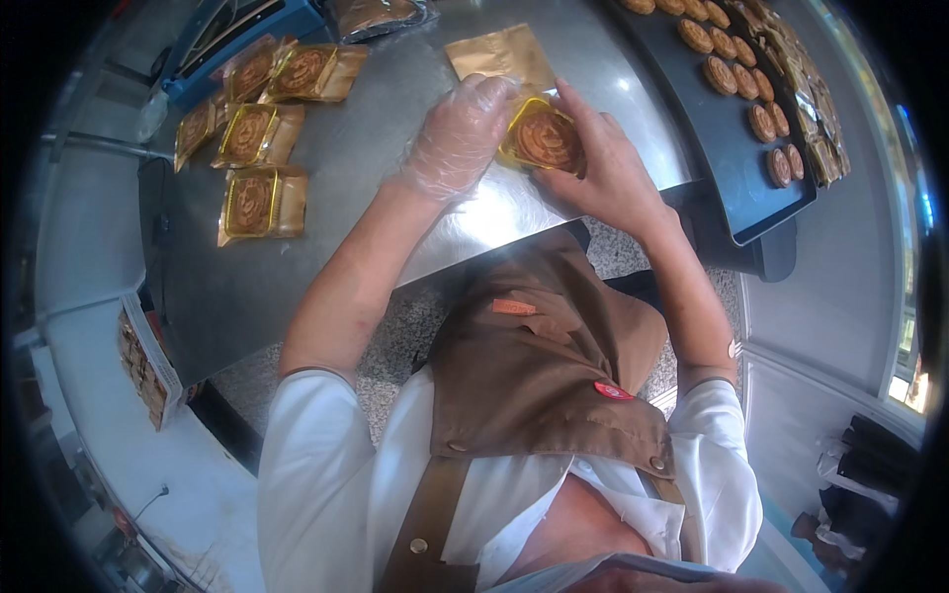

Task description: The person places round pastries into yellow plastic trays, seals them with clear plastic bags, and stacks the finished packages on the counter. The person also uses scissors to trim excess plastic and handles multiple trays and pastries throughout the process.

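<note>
A round patterned pastry (547,139) sits in a yellow-edged plastic tray (511,152) above the steel table. My left hand (467,137), in a clear plastic glove, is at the tray's left side with its fingers curled; whether it grips the tray is hard to tell. Bare, my right hand (604,159) holds the tray from the right, thumb below and fingers above. Just behind both hands a gold-brown packaging bag (504,55) lies flat on the table.
Several bagged pastries (250,200) lie on the steel table (356,185) at left, near a blue machine (200,67). A dark baking tray (749,200) at right bears rows of unwrapped pastries (719,75) and, along its far side, a stack of empty-looking bags (804,81).
</note>
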`<state>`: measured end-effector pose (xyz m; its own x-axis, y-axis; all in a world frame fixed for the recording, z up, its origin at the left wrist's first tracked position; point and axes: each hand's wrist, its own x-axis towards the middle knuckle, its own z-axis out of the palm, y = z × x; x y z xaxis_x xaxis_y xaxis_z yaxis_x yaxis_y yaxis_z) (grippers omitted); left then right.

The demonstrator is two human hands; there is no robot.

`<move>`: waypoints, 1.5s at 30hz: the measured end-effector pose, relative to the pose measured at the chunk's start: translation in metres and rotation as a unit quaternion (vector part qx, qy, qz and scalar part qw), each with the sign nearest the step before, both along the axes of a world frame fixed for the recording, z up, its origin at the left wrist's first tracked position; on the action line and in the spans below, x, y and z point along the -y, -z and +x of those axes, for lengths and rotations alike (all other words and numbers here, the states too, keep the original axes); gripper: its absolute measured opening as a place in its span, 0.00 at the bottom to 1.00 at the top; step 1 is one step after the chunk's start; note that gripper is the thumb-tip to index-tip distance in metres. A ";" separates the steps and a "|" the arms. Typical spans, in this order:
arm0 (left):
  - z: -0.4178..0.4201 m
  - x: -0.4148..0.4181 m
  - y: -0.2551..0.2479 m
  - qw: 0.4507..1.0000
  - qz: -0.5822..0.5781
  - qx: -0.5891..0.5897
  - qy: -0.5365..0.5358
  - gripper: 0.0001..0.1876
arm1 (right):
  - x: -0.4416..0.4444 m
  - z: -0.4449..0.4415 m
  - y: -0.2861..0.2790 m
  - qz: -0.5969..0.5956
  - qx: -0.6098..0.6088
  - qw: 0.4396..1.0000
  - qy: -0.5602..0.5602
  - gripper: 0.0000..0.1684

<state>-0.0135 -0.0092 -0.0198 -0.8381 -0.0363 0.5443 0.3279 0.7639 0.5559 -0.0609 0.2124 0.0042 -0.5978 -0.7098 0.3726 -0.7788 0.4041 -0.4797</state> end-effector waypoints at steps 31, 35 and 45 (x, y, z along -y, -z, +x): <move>-0.005 0.007 0.010 0.999 -0.030 0.009 0.010 0.08 | 0.006 -0.003 0.003 -0.009 -0.015 1.000 0.017 0.49; -0.008 0.008 0.006 0.992 -0.093 0.009 -0.088 0.09 | 0.007 -0.004 0.005 -0.015 -0.020 0.999 0.025 0.49; -0.005 0.011 0.008 0.983 -0.139 0.052 -0.108 0.06 | 0.012 -0.002 0.008 -0.029 -0.003 0.998 0.047 0.48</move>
